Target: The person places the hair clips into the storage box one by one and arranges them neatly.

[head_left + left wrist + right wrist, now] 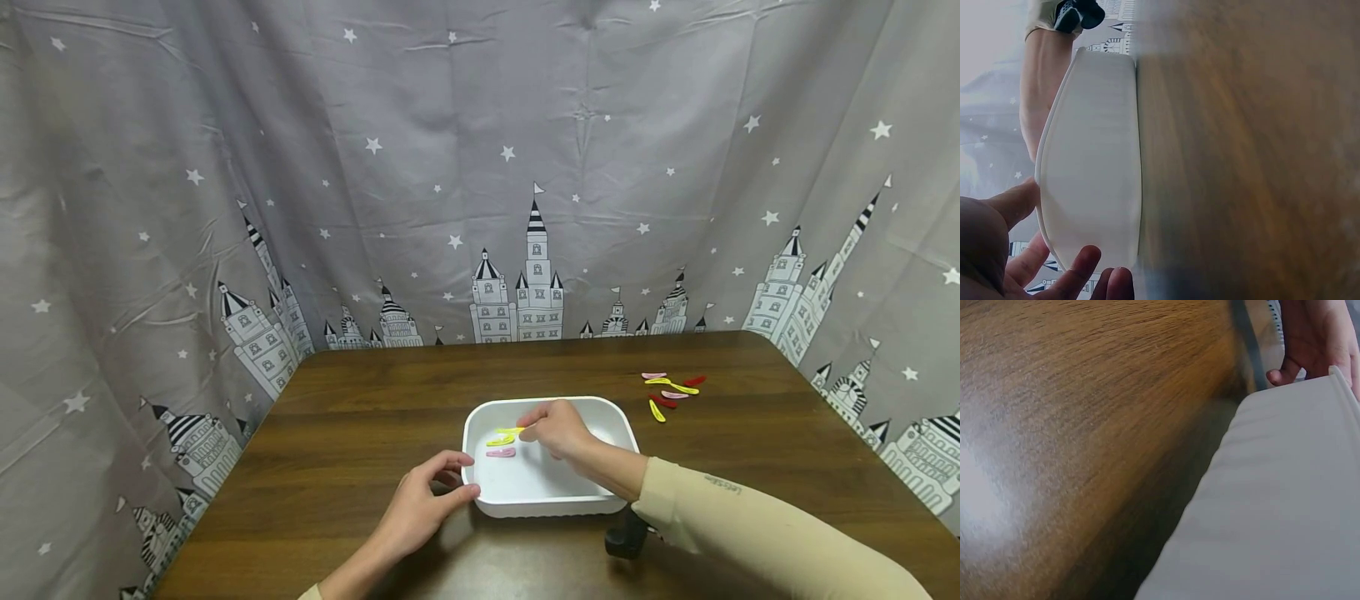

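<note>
A white plastic tray (547,507) stands on the table before me. My left hand (422,502) holds its left side, thumb and fingertips at the rim and wall; the left wrist view shows that hand (1041,265) against the tray's wall (1094,156). Over the inside of the tray, my right hand (562,432) pinches a yellow snap hair clip (508,431) at its right end. Just below it lie another yellow hair clip (499,441) and a pink hair clip (501,452) on the tray's floor. The right wrist view shows only the tray's outside, with the left hand (1319,340) beyond.
To the tray's right, toward the back of the wooden table (360,400), lies a loose group of yellow (657,411), pink (654,375) and red hair clips (695,380). A grey curtain (420,208) with stars and castles hangs behind. A black device (626,537) sits under the right wrist.
</note>
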The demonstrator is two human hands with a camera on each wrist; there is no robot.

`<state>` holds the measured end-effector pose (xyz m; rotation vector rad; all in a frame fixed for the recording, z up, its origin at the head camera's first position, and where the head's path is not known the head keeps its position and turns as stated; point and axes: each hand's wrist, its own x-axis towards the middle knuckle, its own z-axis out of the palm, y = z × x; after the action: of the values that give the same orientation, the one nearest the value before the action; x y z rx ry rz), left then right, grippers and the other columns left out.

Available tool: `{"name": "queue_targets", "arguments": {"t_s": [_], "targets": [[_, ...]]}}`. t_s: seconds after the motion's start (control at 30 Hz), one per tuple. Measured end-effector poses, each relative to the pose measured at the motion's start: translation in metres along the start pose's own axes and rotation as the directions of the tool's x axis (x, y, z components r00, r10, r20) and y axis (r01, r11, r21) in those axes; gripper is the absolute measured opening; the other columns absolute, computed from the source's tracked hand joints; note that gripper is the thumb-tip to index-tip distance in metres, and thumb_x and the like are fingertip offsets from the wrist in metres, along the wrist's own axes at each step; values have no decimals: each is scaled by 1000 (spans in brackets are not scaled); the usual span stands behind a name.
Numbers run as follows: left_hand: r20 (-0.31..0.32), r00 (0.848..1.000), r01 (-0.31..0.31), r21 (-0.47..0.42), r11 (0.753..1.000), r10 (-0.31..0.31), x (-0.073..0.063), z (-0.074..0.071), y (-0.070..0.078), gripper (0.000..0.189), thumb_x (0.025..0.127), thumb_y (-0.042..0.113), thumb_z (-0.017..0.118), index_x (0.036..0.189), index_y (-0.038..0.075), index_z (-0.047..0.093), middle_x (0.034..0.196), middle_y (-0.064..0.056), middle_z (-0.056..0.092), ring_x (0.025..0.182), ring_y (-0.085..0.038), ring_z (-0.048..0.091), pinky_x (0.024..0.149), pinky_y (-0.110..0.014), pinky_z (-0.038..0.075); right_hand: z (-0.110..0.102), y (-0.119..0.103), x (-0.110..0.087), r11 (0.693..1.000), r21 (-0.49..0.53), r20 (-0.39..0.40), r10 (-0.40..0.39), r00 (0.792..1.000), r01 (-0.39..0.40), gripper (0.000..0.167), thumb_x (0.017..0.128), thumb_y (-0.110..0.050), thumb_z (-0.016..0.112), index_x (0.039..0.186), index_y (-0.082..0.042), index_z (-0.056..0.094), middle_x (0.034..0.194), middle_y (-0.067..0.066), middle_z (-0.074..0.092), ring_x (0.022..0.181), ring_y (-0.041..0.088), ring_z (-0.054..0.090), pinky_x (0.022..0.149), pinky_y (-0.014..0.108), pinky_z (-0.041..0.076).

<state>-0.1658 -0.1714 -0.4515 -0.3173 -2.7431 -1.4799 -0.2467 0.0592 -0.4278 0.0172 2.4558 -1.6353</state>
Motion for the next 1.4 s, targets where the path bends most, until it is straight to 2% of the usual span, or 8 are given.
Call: {"name": "queue_targets", "arguments": {"t_s": [0.2, 0.37, 0.6, 0.8, 1.03, 1.4], "targets": [[6, 1000, 2, -10, 1000, -2, -1, 0, 0, 33, 88, 31, 79, 116, 17, 69, 103, -4, 69, 92, -18, 64, 77, -29, 48, 5, 5, 1, 1000, -14, 24, 4, 1000, -3, 16, 82, -1, 74, 98, -1, 76, 96, 11, 72, 39, 6, 29, 39, 21, 25], [8, 1000, 2, -13, 1000, -2, -1, 0, 1, 33, 88, 31, 79, 116, 17, 69, 101, -5, 70, 93, -19, 64, 78, -30, 49, 9, 9, 3, 998, -59, 29, 9, 1000, -8, 15, 81, -3, 76, 95, -3, 78, 83, 6, 70, 39, 8, 29, 39, 22, 25], [-1, 1000, 3, -11, 1000, -3, 0, 0, 1, 33, 87, 30, 79, 116, 17, 69, 103, -6, 70, 93, -19, 65, 78, -29, 49, 13, 13, 6, 996, -86, 57, -14, 998, 19, 16, 77, -8, 82, 92, -4, 79, 62, 0, 53, 41, 8, 28, 41, 21, 21], [-1, 1000, 11, -8, 1000, -11, 0, 0, 1, 33, 87, 31, 80, 115, 18, 69, 102, -5, 70, 92, -18, 65, 78, -30, 49, 15, 17, 6, 996, -76, 94, -47, 994, 55, 16, 73, 1, 76, 89, -2, 79, 69, 0, 64, 41, 7, 28, 39, 21, 22], [0, 1000, 14, -4, 1000, -14, 0, 0, 2, 33, 87, 31, 80, 115, 18, 69, 102, -4, 70, 93, -17, 65, 79, -31, 49, 16, 20, 6, 991, -108, 128, -66, 990, 80, 15, 73, 0, 77, 87, -4, 80, 75, 3, 69, 43, 9, 29, 40, 21, 23], [-1, 1000, 26, -3, 1000, -26, 0, 0, 3, 32, 87, 31, 79, 116, 19, 69, 103, -5, 70, 93, -17, 64, 80, -33, 49, 16, 22, 6, 989, -142, 177, -15, 984, 41, 13, 75, -1, 79, 86, -7, 80, 86, 4, 72, 43, 10, 31, 41, 23, 24]]}}
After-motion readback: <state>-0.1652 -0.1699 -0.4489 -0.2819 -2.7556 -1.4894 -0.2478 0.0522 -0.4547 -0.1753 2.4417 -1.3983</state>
